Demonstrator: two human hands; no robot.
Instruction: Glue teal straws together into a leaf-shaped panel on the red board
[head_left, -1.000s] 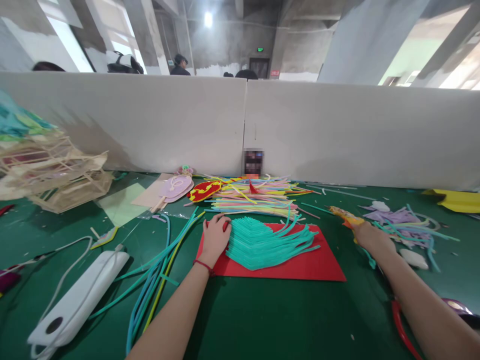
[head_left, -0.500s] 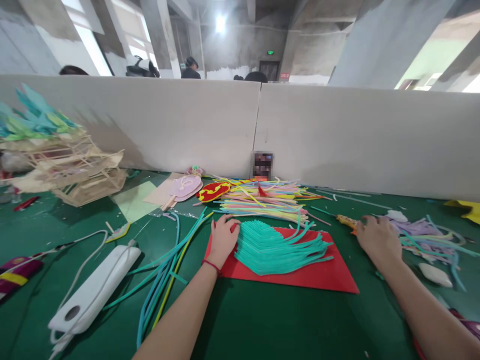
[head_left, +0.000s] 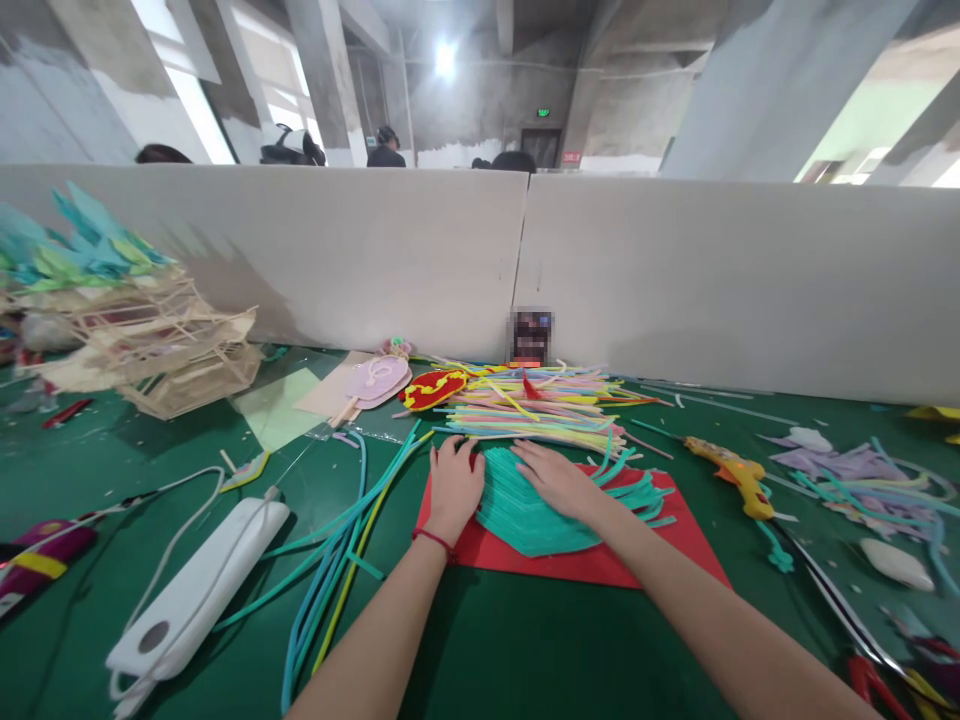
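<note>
A leaf-shaped piece of teal pipe cleaners (head_left: 525, 520) lies on a red sheet (head_left: 675, 545), its strips fanning loose to the right. My left hand (head_left: 456, 490) rests at the left edge of the piece, fingers stretched forward over the sheet's edge. Across the top of the teal piece lies my right hand (head_left: 555, 480), flat with its fingers pointing left. Part of the piece is hidden under it. Off to the right, a yellow glue gun (head_left: 731, 475) with orange parts lies on the table, a bit of teal at its lower end.
Behind the sheet lie many coloured pipe cleaners (head_left: 540, 425) and a red-and-yellow oval (head_left: 433, 390). A white power strip (head_left: 199, 585), long teal strands (head_left: 322, 570) and a wooden stick model (head_left: 180, 350) are at left. Scissors (head_left: 847, 600) and purple scraps (head_left: 862, 480) lie right. A pale partition (head_left: 337, 260) stands behind.
My right hand has left the glue gun and moved left onto the teal piece. The glue gun now lies uncovered. My left hand stays at the piece's left edge.
</note>
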